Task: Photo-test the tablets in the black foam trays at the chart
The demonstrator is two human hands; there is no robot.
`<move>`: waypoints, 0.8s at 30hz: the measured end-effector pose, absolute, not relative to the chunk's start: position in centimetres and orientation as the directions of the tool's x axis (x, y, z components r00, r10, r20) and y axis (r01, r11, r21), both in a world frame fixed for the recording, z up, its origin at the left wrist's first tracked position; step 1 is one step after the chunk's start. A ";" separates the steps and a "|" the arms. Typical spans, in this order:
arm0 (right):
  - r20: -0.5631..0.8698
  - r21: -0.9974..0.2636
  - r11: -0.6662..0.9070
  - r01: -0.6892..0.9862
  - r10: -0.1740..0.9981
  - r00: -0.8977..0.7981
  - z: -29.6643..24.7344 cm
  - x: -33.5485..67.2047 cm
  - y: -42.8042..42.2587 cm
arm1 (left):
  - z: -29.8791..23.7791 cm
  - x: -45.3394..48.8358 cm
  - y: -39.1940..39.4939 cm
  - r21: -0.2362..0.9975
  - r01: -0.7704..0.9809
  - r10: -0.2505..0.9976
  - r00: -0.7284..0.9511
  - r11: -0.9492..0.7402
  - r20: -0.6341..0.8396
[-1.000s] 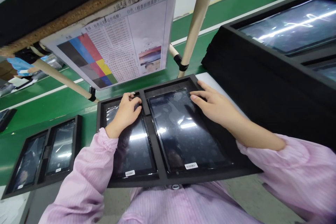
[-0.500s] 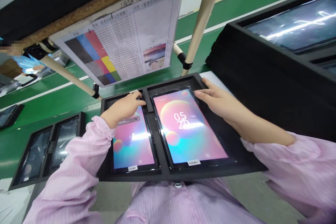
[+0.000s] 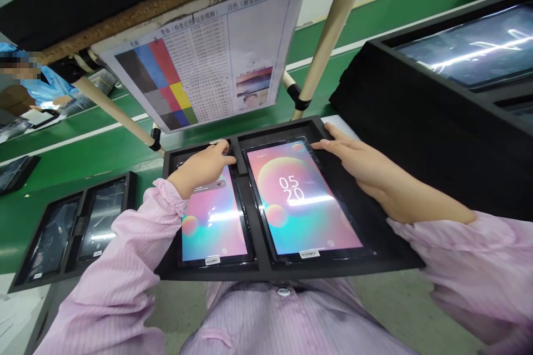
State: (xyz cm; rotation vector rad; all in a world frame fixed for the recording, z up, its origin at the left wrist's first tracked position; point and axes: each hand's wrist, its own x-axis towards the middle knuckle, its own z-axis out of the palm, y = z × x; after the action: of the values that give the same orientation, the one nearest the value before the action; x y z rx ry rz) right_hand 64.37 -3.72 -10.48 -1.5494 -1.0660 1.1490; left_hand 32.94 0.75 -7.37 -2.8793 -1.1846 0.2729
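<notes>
Two lit tablets lie side by side in a black foam tray (image 3: 263, 269) in front of my body. My left hand (image 3: 202, 167) lies over the upper end of the left tablet (image 3: 219, 227), its fingers bent around the top edge near the divider. A grey notification bar shows on that screen, partly covered by the hand. The right tablet (image 3: 310, 222) displays a clock reading 05 20 on a pink and blue background. At its upper right corner, my right hand (image 3: 366, 169) has fingers stretched out and apart, one along the tray's rim and one by the tablet's edge.
A stack of black trays (image 3: 400, 122) with tablets on top rises at the right. Another tray (image 3: 79, 227) holding two dark tablets lies on the left. A colour chart sheet (image 3: 208, 66) hangs ahead between beige poles (image 3: 328, 39). A person in blue (image 3: 50, 83) is at far left.
The camera view has shifted slightly, so the chart and poles appear further right. Both hands keep nearly the same places at the tablets' upper ends. The person at far left shows more.
</notes>
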 end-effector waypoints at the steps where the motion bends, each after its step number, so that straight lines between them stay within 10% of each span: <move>1: -0.196 -0.968 -0.222 0.118 0.960 0.199 -10.5 64.4 -3.7 | -7.3 33.0 0.7 -0.085 0.701 0.704 0.693 -0.709 -0.159; 18: -0.195 -0.956 -0.226 0.189 0.966 0.167 -11.3 65.1 -3.3 | -6.9 33.8 0.8 -0.062 0.703 0.704 0.697 -0.708 -0.138; 24: 0.265 -0.707 0.232 0.668 0.963 -0.054 -10.8 66.0 -7.5 | -4.7 29.6 -6.6 -0.095 0.777 0.769 0.630 -0.623 0.107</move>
State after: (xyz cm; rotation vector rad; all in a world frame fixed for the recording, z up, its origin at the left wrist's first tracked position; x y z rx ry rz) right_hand 65.98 -7.50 -10.78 -1.5075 -1.7948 0.5256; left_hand 29.59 -6.64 -4.70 -2.7157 -1.2951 -0.0838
